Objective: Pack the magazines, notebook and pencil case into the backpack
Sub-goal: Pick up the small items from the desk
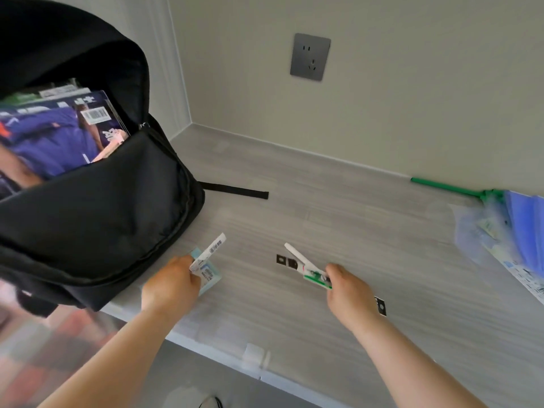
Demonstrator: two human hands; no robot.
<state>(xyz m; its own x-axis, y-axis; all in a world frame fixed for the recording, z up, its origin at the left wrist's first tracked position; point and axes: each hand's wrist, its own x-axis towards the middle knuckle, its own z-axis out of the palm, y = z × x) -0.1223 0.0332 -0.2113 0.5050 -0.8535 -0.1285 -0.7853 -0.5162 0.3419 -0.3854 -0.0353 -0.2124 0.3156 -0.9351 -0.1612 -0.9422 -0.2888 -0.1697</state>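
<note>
From the head camera, the open black fabric backpack (97, 207) stands at the left of the pale grey wood-grain desk (338, 219), glossy magazines (61, 136) upright in its mouth; a white barcode sticker shows on one cover, its print too blurred to read. The left hand (172, 282) pinches a small pale-blue packet with barcode labels (206, 265), just beside the backpack. The right hand (348, 287) is closed on a green-and-white pen pack (309, 267). A transparent blue pouch (509, 231) lies far right.
</note>
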